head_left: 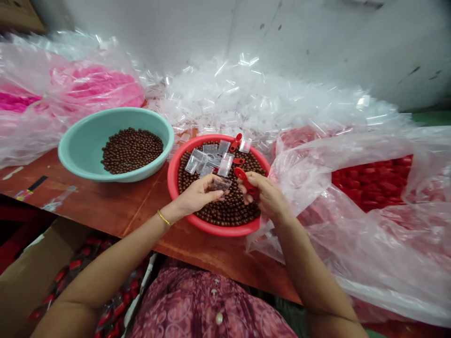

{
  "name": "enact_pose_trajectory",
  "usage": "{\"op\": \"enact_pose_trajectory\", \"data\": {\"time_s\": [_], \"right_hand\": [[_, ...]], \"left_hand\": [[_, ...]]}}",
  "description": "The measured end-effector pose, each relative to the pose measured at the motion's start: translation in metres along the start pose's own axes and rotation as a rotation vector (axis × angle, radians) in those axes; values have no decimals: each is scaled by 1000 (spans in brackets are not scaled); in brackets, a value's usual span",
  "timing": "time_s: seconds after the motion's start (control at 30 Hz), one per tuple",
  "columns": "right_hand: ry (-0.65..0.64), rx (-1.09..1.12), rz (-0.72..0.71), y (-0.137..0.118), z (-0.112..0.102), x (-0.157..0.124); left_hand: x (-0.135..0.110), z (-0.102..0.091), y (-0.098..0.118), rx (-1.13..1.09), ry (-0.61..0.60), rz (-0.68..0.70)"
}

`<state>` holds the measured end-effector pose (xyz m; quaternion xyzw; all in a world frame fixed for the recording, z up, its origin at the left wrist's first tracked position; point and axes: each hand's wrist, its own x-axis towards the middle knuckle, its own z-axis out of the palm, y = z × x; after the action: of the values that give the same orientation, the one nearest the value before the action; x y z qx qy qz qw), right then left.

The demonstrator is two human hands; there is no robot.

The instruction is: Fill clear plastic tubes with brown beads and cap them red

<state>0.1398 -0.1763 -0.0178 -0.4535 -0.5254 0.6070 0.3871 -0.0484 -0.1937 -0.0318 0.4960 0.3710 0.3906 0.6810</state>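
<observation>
Over a red basin [173, 173] full of brown beads [229, 211], both my hands are held close together. My left hand [197, 195] pinches a small clear plastic case [222, 184], seen tilted; whether anything is inside it I cannot make out. In my right hand [266, 192] is a red plastic cap piece [244, 179] with a hole near its upper end, gripped between thumb and fingers. Several empty-looking clear cases [210, 157] lie heaped on the beads just beyond my hands, with a few loose red cap pieces [235, 142] beside them.
A teal basin [81, 150] with brown beads stands to the left. Clear cases [246, 94] are piled along the wall. Plastic bags hold pink pieces [98, 84] at left and red pieces [373, 180] at right. Below the table's edge, a carton [45, 263] holds red-and-clear items.
</observation>
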Motion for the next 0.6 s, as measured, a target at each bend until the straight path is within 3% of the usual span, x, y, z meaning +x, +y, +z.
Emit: {"op": "enact_pose_trajectory", "data": {"time_s": [0.3, 0.47, 0.6], "right_hand": [[-55, 219, 91, 1, 5, 5], [26, 82, 27, 3, 8, 6], [93, 164, 19, 7, 9, 11]], "left_hand": [[0, -2, 2, -82, -17, -92], [-1, 0, 1, 14, 17, -82], [0, -1, -2, 49, 5, -66]]}}
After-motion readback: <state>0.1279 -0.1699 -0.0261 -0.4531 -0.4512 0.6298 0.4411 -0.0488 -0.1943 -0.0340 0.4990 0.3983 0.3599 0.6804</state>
